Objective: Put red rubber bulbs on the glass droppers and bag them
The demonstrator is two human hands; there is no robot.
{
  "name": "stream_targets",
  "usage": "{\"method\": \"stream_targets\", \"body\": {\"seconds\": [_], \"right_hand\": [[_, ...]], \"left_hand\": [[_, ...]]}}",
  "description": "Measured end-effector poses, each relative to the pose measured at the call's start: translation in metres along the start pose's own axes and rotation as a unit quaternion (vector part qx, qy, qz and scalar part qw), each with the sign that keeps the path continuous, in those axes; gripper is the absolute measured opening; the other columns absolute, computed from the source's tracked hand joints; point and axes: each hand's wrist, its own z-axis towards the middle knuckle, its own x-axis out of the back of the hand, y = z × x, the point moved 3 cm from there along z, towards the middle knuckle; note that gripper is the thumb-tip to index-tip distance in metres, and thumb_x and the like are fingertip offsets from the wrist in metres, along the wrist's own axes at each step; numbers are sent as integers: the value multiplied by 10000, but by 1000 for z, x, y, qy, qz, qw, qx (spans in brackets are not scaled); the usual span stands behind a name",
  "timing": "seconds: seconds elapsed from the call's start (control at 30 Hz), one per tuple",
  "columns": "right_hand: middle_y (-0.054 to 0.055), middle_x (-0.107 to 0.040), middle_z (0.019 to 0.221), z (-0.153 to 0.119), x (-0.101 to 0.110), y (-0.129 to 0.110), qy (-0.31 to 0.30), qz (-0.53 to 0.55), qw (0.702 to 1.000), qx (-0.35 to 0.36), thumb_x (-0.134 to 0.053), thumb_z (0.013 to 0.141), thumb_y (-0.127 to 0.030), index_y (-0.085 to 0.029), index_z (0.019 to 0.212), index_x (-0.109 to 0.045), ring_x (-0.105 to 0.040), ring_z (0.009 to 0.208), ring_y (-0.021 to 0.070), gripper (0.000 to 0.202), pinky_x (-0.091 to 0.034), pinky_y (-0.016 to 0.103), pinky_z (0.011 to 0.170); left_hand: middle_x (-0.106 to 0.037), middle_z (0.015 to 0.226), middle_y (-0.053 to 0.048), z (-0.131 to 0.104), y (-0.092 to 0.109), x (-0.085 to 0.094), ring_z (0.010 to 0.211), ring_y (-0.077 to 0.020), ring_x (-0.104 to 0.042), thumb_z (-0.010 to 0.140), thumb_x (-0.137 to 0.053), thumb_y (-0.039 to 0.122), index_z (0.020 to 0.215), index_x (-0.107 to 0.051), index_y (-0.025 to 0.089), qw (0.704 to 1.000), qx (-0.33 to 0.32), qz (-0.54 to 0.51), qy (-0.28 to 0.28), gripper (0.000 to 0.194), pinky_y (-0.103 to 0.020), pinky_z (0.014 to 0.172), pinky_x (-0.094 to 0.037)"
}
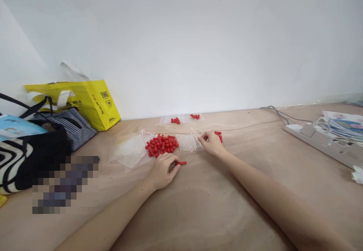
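Many red rubber-like pieces [160, 145] lie in a pile on clear plastic bags. Just in front of the pile, my left hand [166, 169] is closed on a single red piece [181, 163], which points to the right. A row of thin white sticks [189, 143] lies side by side to the right of the pile. Over the row's right end, my right hand [210, 142] pinches one white stick [195, 131], tilted up to the left. More red pieces [218, 134] show just beyond my right hand, partly hidden by it.
Bags with red pieces [175, 120] lie near the wall. Empty clear bags [127, 148] are left of the pile. A yellow bag [98, 105], a striped pouch [81, 128] and a black bag [53, 148] stand left. A power strip [317, 145] with cables and papers [344, 124] lies right.
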Motion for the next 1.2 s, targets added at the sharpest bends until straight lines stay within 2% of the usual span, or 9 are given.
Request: {"method": "stream_targets", "body": {"seconds": [0.1, 0.17, 0.3, 0.47, 0.53, 0.67, 0.87, 1.03, 1.2], "right_hand": [[27, -621, 711, -21, 7, 5, -19, 31, 988, 150, -507, 760, -280, -170, 683, -580, -547, 678, 133, 152, -394, 238, 641], [29, -611, 700, -35, 10, 9, -35, 28, 973, 225, -529, 759, -263, -173, 679, -585, -538, 694, 142, 133, -390, 259, 672], [22, -604, 697, -49, 12, 14, -70, -1, 957, 283, -560, 761, -288, -191, 700, -611, -526, 735, 156, 125, -375, 290, 714], [19, -596, 681, -48, 7, 15, -102, 17, 954, 282, -548, 774, -288, -198, 713, -639, -529, 716, 143, 141, -388, 261, 668], [26, -596, 709, -47, 6, 15, -98, 25, 958, 269, -562, 761, -309, -202, 790, -657, -533, 713, 144, 146, -397, 261, 660], [45, -593, 808, -50, -1, 12, -86, 19, 964, 251, -604, 714, -397, -226, 957, -650, -536, 747, 161, 301, -408, 286, 680], [37, -588, 813, -57, -13, -2, -66, -5, 970, 235, -563, 765, -288, -241, 793, -680, -512, 807, 170, 130, -385, 298, 715], [44, -587, 838, -60, -11, -7, -33, -60, 971, 227, -536, 780, -215, -198, 736, -622, -475, 861, 193, 98, -344, 330, 747], [42, -579, 863, -60, -7, -7, -41, -86, 971, 221, -540, 783, -280, -194, 768, -581, -462, 871, 196, 96, -318, 331, 747]], "left_hand": [[-615, 886, -49, -1, -1, 1, 830, -194, -539, 801, -467, 273, 916, -577, 194, 1000, 5, -22, -3, 178, -340, 752, -410], [-611, 954, -57, 1, -1, 0, 894, -199, -530, 797, -486, 284, 1002, -575, 197, 999, 0, -33, -4, 240, -346, 802, -407], [-618, 948, -54, 5, -2, -4, 882, -201, -531, 791, -513, 314, 1000, -619, 207, 999, -3, -29, -19, 257, -348, 801, -409], [-640, 903, -23, 8, 1, -7, 819, -188, -541, 800, -508, 334, 898, -670, 253, 999, 2, -34, -23, 206, -347, 771, -399], [-647, 876, -15, 9, 2, -8, 799, -181, -545, 810, -495, 333, 861, -677, 257, 999, 7, -35, -21, 204, -339, 759, -396], [-654, 852, -5, 9, 3, -9, 789, -174, -549, 829, -468, 313, 854, -661, 247, 999, 18, -29, -14, 206, -326, 743, -388], [-656, 852, 13, 9, 2, -9, 801, -177, -546, 829, -464, 279, 843, -613, 235, 999, 29, -24, -3, 156, -321, 730, -373], [-644, 841, 17, 9, 0, -10, 793, -175, -547, 812, -485, 267, 850, -597, 230, 999, 43, -26, 2, 124, -316, 727, -373], [-640, 828, 19, 10, 0, -11, 784, -174, -547, 798, -506, 253, 845, -586, 228, 998, 47, -31, 4, 96, -314, 723, -372]]}}
